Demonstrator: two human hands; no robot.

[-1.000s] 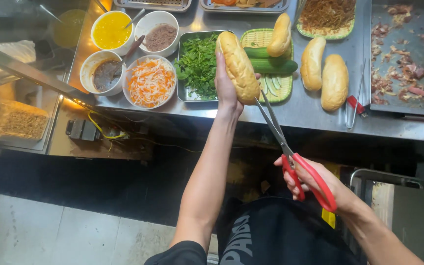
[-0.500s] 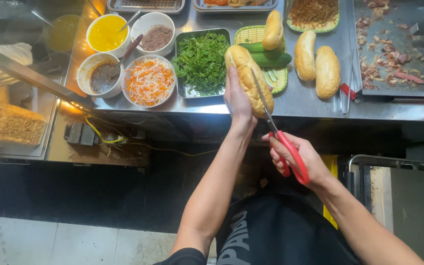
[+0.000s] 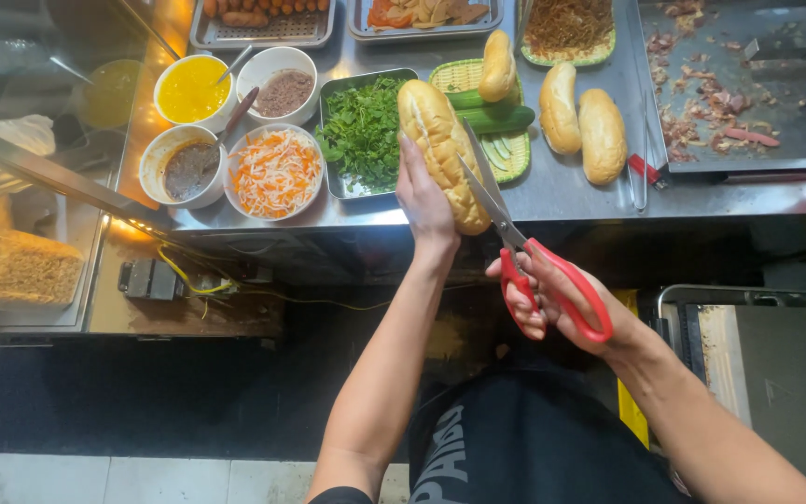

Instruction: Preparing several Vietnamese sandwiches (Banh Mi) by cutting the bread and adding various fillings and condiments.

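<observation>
While L hand (image 3: 424,198) clamps bread roll (image 3: 443,154) over counter (image 3: 562,191) | R hand (image 3: 557,297) grip pinching red scissors (image 3: 526,250), blades parted at roll's side | step: slitting roll | next: likely needs straight lengthwise cut, clear of L fingers.

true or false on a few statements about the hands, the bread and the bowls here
1. The left hand holds a bread roll. True.
2. The right hand holds blue scissors. False: the scissors have red handles.
3. The scissor blades lie against the roll's side. True.
4. The tray of greens sits right of the spare rolls. False: it sits left of the two rolls lying on the counter.
5. The bowl of yellow sauce is empty. False: it is nearly full.
</observation>
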